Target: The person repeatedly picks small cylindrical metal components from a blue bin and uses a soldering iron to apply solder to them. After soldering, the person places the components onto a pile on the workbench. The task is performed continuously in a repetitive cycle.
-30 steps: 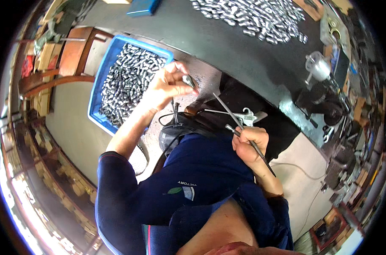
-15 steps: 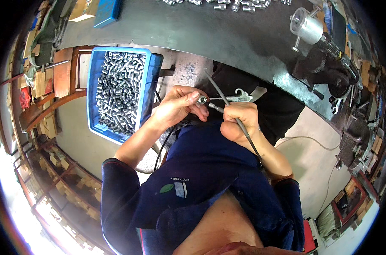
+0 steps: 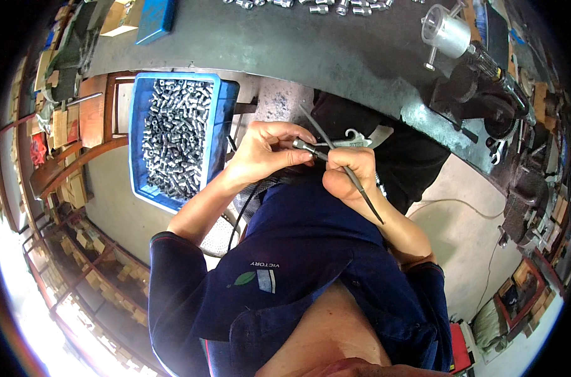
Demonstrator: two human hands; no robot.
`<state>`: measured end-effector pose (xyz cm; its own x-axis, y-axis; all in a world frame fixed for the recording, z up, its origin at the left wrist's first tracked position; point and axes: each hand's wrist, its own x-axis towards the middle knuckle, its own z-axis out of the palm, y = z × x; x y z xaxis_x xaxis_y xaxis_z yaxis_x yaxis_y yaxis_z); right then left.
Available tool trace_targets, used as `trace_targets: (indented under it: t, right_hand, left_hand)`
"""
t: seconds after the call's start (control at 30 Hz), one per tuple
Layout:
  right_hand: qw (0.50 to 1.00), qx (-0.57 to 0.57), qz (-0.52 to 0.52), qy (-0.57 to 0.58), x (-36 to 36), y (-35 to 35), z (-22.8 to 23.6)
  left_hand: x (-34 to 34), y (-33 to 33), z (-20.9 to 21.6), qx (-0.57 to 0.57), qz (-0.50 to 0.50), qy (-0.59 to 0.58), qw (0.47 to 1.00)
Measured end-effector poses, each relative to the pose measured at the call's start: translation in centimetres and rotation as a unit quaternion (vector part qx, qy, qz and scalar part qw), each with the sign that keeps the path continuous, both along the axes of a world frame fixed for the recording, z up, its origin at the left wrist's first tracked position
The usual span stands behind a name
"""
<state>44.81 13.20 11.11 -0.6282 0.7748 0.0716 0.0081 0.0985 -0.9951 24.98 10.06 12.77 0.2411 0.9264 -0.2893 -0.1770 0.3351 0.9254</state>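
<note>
Between the thumb and fingers of my left hand (image 3: 270,151) is a small shiny metal fitting (image 3: 303,146). My right hand (image 3: 351,169) is closed round a slim dark tool (image 3: 321,155), whose tip meets the fitting's end. A thin dark rod (image 3: 315,123), tapered like a file, also runs through this fist, both ends sticking out. Just beyond the right hand is a silver air blow gun (image 3: 359,141) with a hook; whether the fist touches it cannot be seen.
A blue crate (image 3: 135,135) full of small metal fittings stands at the left. Across the front runs a dark workbench (image 3: 260,47), with more fittings (image 3: 342,7) at its far edge. A clamped device with a clear cup (image 3: 445,30) and a vise (image 3: 527,141) are at the right.
The fitting has turned from facing up to lying in line with the dark tool. Both hands have come closer together, and my left thumb has moved down along the fitting.
</note>
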Motion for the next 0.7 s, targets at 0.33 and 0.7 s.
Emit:
trace_targets:
  t: [0.33, 0.7]
  right_hand:
    - [0.999, 0.014, -0.035, 0.005, 1.1, -0.6, 0.6]
    - [0.998, 0.013, -0.056, 0.014, 1.4, -0.7, 0.9]
  left_hand:
    - [0.6, 0.2, -0.7, -0.045, -0.02, -0.138, 0.989]
    - [-0.8, 0.5, -2.5, -0.099, 0.054, -0.323, 0.94]
